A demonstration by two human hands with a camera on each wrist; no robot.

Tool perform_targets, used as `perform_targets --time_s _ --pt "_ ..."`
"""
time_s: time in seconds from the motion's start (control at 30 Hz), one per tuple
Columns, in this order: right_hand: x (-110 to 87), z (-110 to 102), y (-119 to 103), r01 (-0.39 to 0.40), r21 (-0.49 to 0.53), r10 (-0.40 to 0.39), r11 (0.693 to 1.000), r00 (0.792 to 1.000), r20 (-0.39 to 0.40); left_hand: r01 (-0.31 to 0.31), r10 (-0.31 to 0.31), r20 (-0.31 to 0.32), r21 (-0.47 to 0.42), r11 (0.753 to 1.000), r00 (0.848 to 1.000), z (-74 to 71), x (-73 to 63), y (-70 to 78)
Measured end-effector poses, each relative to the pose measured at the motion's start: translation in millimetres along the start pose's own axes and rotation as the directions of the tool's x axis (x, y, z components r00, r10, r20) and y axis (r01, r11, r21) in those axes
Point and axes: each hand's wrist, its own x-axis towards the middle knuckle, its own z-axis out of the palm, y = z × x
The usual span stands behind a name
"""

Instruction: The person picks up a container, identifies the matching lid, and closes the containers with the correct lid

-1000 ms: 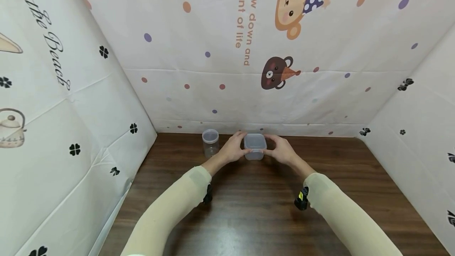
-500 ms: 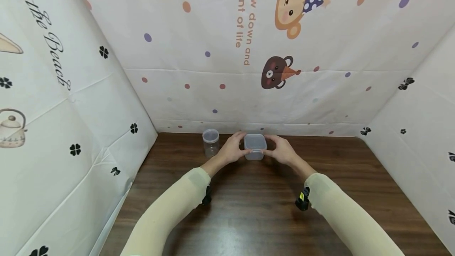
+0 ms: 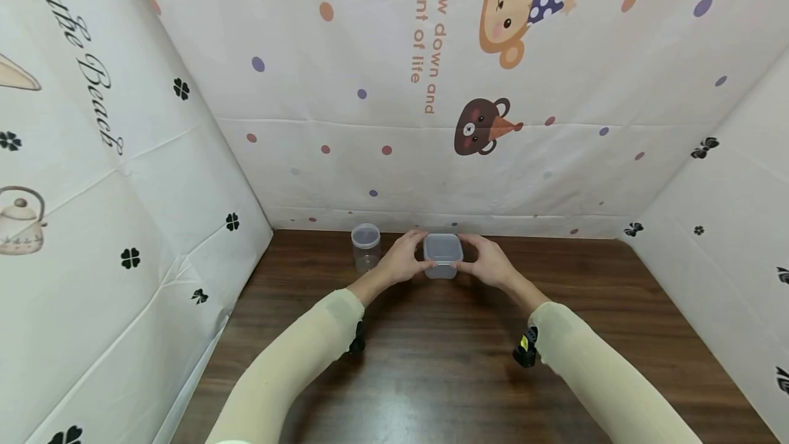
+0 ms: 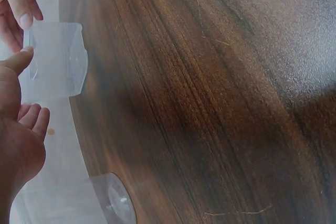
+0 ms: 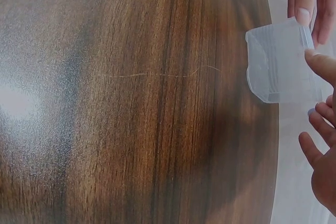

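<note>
A clear, square plastic food container (image 3: 441, 271) with a frosted lid (image 3: 443, 248) stands at the back of the wooden table, between both hands. My left hand (image 3: 401, 259) grips its left side, thumb at the front corner and fingertips at the back. On the other side my right hand (image 3: 490, 264) holds it the same way. In the left wrist view the container (image 4: 55, 61) is seen from the side, with the left thumb (image 4: 18, 60) against the lid's edge. The right wrist view shows the container (image 5: 278, 61) with the right thumb (image 5: 321, 66) at its rim.
A clear round jar (image 3: 366, 256) with a lid stands just left of my left hand. Behind the table (image 3: 444, 362) hangs a printed white cloth (image 3: 345, 170), with more cloth along the left and right sides.
</note>
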Motion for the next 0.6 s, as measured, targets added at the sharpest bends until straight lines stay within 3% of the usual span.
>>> perform_targets --time_s 0.6 --pt "-2.1 2.8 -2.3 -0.027 0.008 0.027 1.0 0.999 -0.021 0.032 -0.032 0.02 -0.014 0.999 0.999 0.4 -0.6 -0.4"
